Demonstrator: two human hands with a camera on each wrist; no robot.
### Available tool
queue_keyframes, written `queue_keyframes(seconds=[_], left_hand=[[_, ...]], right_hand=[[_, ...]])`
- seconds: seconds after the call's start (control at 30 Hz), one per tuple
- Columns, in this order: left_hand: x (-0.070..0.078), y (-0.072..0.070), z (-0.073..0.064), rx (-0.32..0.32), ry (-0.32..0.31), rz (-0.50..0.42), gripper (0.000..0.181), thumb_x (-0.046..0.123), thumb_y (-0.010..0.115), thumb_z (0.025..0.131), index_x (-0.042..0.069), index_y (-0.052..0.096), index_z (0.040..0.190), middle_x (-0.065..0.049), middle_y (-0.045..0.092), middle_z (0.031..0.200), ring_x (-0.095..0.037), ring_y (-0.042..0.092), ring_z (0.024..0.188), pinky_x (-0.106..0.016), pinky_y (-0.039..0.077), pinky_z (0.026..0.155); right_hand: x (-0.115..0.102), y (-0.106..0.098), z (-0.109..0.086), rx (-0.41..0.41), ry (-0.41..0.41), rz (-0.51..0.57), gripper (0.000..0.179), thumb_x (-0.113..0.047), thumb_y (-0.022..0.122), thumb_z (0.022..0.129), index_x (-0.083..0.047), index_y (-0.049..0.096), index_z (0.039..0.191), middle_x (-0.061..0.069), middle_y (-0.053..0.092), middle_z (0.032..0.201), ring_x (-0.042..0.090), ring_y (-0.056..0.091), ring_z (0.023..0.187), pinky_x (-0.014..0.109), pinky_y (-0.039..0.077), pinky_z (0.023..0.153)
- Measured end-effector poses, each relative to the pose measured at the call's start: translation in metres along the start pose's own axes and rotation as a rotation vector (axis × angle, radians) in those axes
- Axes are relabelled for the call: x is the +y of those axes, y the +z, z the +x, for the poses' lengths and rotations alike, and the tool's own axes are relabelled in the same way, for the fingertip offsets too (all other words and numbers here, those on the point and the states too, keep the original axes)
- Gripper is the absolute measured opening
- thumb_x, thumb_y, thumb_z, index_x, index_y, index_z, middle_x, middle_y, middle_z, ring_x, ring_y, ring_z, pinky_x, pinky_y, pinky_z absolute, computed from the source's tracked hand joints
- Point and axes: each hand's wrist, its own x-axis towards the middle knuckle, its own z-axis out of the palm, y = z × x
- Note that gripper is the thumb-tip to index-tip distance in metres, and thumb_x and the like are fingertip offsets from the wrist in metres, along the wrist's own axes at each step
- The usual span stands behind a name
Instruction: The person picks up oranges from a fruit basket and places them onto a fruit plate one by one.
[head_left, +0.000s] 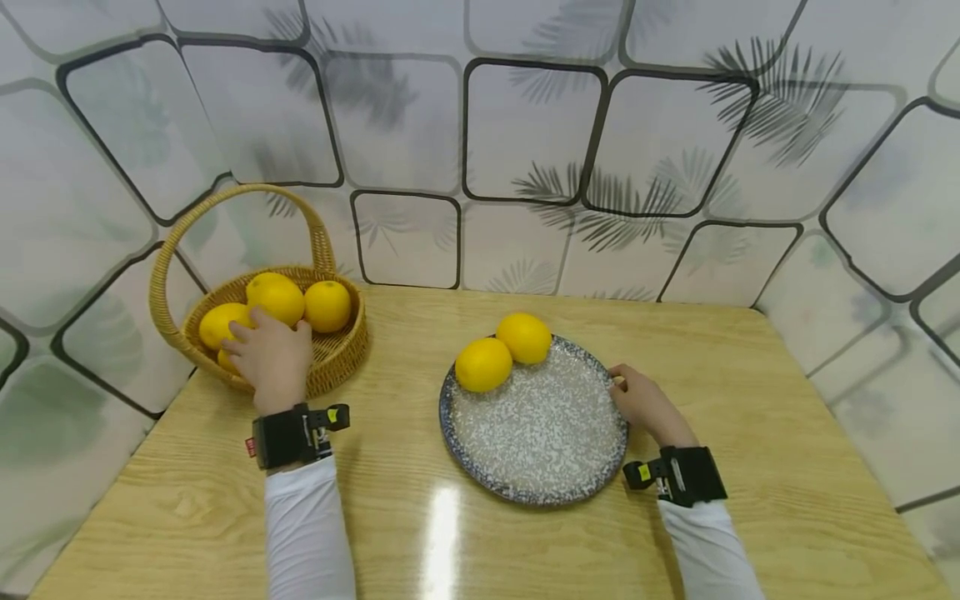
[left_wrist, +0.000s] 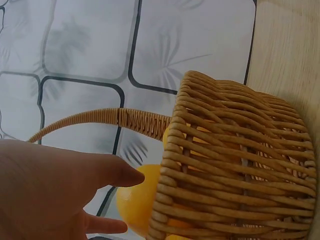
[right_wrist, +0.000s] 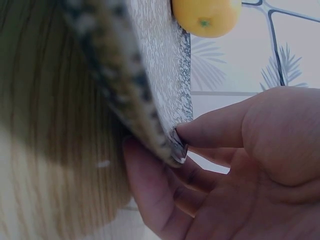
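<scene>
My left hand (head_left: 279, 358) reaches over the front of a wicker basket (head_left: 339, 358), its fingers spread above the lemons inside. In the left wrist view its thumb and a lower finger stand apart, both overlapping a lemon (left_wrist: 137, 200) at the basket's rim. Another lemon (head_left: 225, 323) lies by the fingertips, and one below is mostly hidden by the hand. My right hand (head_left: 647, 404) pinches the right rim of a speckled grey plate (head_left: 540, 433), thumb on top and fingers underneath. Two lemons, a nearer one (head_left: 483, 365) and a farther one (head_left: 524, 337), rest at the plate's back left.
The basket's tall arched handle (head_left: 251, 190) rises behind the left hand. Two more lemons, one at the back (head_left: 275, 297) and one at the right (head_left: 327, 307), sit in the basket. A patterned wall (head_left: 532, 133) borders the wooden table (head_left: 390, 500) at the back and sides.
</scene>
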Motion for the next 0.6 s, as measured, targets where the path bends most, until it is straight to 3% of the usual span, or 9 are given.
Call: queue_keyframes(seconds=[0.2, 0.4, 0.6], left_hand=[[-0.0069, 0.0021, 0.0056, -0.01, -0.062, 0.004, 0.079, 0.034, 0.035, 0.1, -0.016, 0.0, 0.15, -0.048, -0.008, 0.152, -0.067, -0.004, 0.135, -0.071, 0.011, 0.115], [-0.0075, 0.0048, 0.0054, -0.002, -0.054, 0.042, 0.079, 0.034, 0.037, 0.1, -0.017, 0.002, 0.149, -0.05, -0.003, 0.151, -0.068, -0.002, 0.134, -0.072, 0.011, 0.114], [-0.0056, 0.0052, 0.0051, 0.031, -0.041, 0.089, 0.077, 0.035, 0.037, 0.1, -0.02, 0.01, 0.147, -0.051, 0.01, 0.148, -0.068, 0.004, 0.133, -0.072, 0.014, 0.11]], right_hand=[[0.0, -0.0005, 0.0, 0.01, -0.011, -0.003, 0.043, -0.012, 0.037, 0.101, 0.006, 0.041, 0.14, 0.033, 0.059, 0.116, 0.03, 0.058, 0.087, 0.033, 0.049, 0.063], [-0.0009, 0.0002, -0.0011, 0.006, 0.002, -0.001, 0.043, -0.012, 0.037, 0.101, 0.005, 0.04, 0.141, 0.033, 0.059, 0.119, 0.029, 0.058, 0.086, 0.033, 0.049, 0.062], [-0.0016, 0.0003, -0.001, 0.01, 0.008, -0.001, 0.043, -0.011, 0.037, 0.101, 0.005, 0.04, 0.141, 0.033, 0.059, 0.117, 0.028, 0.058, 0.084, 0.031, 0.049, 0.06]])
